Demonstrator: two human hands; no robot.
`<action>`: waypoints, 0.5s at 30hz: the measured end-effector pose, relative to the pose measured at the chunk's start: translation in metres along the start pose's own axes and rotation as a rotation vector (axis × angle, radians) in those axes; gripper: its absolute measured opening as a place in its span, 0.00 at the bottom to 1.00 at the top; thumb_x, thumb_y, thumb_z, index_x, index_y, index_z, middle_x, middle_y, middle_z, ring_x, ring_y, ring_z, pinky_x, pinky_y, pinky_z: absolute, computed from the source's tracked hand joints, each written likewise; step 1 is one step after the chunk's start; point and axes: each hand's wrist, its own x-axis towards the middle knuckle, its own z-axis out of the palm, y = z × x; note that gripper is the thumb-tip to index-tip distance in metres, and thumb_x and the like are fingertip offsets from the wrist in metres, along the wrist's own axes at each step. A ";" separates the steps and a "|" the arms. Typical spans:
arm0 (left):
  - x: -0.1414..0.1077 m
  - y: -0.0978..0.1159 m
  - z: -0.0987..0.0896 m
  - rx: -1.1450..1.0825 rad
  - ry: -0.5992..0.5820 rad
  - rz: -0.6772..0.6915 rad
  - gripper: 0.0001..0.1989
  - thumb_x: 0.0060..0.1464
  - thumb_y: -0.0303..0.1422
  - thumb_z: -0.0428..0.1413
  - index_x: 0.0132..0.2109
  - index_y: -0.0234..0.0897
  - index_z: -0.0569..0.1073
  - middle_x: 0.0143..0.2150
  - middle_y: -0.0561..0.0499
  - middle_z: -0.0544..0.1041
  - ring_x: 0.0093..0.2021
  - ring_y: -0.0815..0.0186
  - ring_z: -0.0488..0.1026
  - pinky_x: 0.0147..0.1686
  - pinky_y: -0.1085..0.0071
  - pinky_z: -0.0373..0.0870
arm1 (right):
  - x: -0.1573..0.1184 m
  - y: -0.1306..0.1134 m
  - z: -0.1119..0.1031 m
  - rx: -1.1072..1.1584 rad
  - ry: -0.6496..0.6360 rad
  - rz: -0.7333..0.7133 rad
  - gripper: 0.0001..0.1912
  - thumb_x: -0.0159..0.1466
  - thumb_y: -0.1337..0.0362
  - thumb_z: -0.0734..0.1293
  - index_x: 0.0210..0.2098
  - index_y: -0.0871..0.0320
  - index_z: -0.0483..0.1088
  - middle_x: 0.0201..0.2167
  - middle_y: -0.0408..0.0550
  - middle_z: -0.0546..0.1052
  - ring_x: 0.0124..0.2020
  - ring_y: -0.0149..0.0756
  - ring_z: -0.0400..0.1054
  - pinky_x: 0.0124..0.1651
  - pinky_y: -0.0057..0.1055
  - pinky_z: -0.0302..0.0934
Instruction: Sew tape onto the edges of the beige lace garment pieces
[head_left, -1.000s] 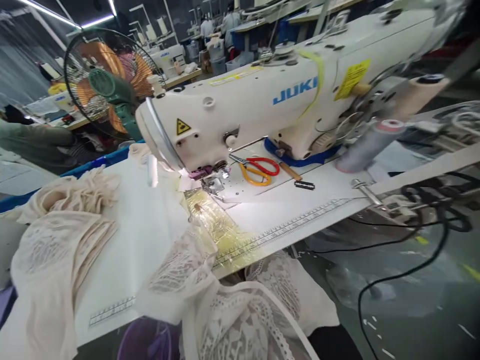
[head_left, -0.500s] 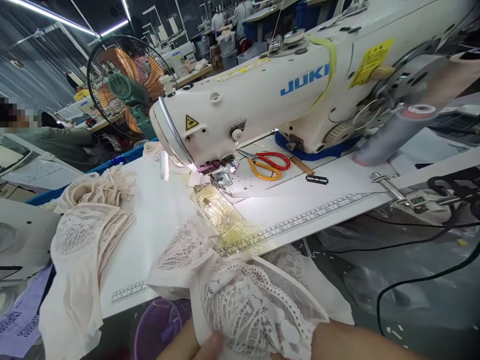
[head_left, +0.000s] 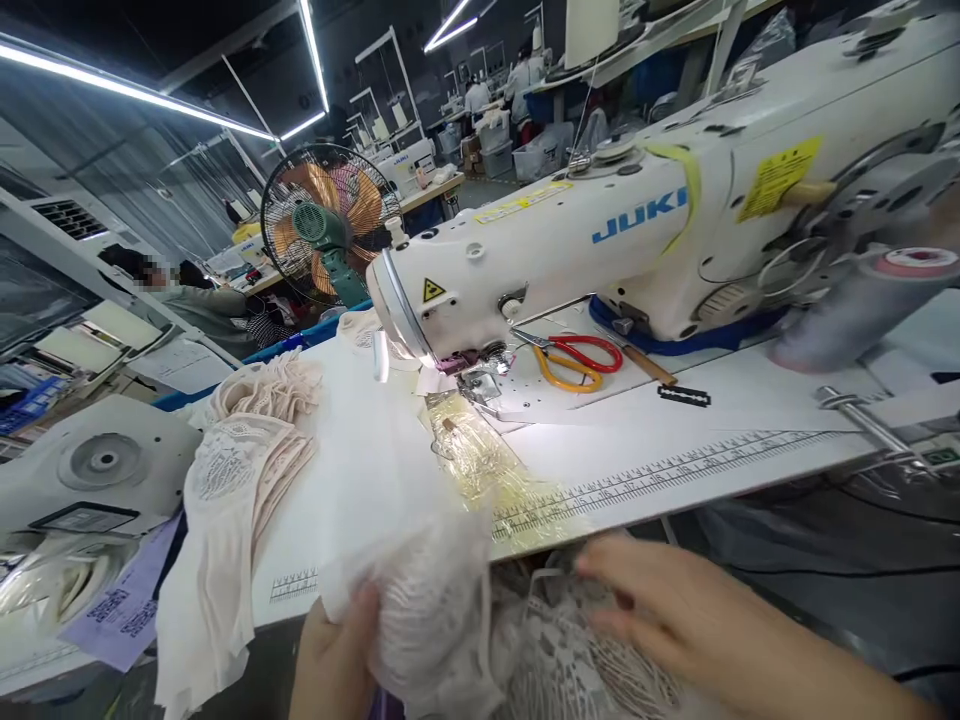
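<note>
My left hand (head_left: 337, 645) grips the edge of a cream lace bra piece (head_left: 435, 610), which is smeared by motion at the table's front edge. My right hand (head_left: 675, 605) is over more cream lace (head_left: 570, 660) below the edge, its fingers apart and slightly bent; nothing shows pinched between them. Behind the hands stands a white sewing machine (head_left: 540, 250), its needle area lit. Yellowish clear tape (head_left: 480, 455) covers the table in front of the presser foot. A stack of cream lace bra pieces (head_left: 240, 470) lies to the left, partly hanging over the edge.
Red-and-yellow-handled scissors (head_left: 574, 362), a wooden-handled tool (head_left: 649, 365) and a black razor blade (head_left: 684, 396) lie by the machine. A grey thread cone (head_left: 847, 310) stands right. A printed ruler (head_left: 675, 470) runs along the front. A fan (head_left: 330, 225) and a seated person (head_left: 202, 310) are beyond.
The view has shifted left and up. My right hand has come off the bra piece and into sight, fingers apart. My left hand has moved left with the piece, now bunched up.
</note>
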 end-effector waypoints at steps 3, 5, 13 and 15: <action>-0.020 -0.004 0.017 0.100 -0.037 0.084 0.27 0.31 0.46 0.69 0.37 0.31 0.79 0.33 0.45 0.81 0.41 0.51 0.77 0.39 0.67 0.74 | 0.021 -0.022 -0.019 0.200 0.209 -0.029 0.18 0.65 0.56 0.58 0.52 0.56 0.63 0.51 0.56 0.67 0.33 0.34 0.67 0.39 0.33 0.64; -0.026 -0.004 0.028 0.180 -0.067 0.126 0.27 0.32 0.48 0.68 0.36 0.31 0.80 0.32 0.45 0.81 0.39 0.52 0.77 0.39 0.67 0.74 | 0.033 -0.037 -0.021 0.331 0.150 -0.089 0.16 0.64 0.55 0.59 0.47 0.56 0.64 0.47 0.53 0.68 0.31 0.32 0.65 0.36 0.30 0.62; -0.019 -0.001 0.048 0.440 -0.181 0.267 0.20 0.40 0.45 0.64 0.35 0.33 0.80 0.33 0.45 0.81 0.41 0.49 0.75 0.44 0.64 0.70 | 0.080 -0.038 -0.007 0.450 -0.279 0.046 0.15 0.59 0.63 0.60 0.18 0.56 0.53 0.17 0.35 0.53 0.20 0.26 0.50 0.22 0.24 0.45; -0.012 0.001 0.051 0.506 -0.252 0.274 0.18 0.44 0.44 0.62 0.36 0.33 0.80 0.33 0.45 0.80 0.40 0.50 0.75 0.43 0.64 0.70 | 0.087 -0.033 -0.007 0.497 -0.326 0.073 0.14 0.59 0.64 0.59 0.19 0.56 0.53 0.16 0.34 0.53 0.17 0.25 0.53 0.20 0.23 0.50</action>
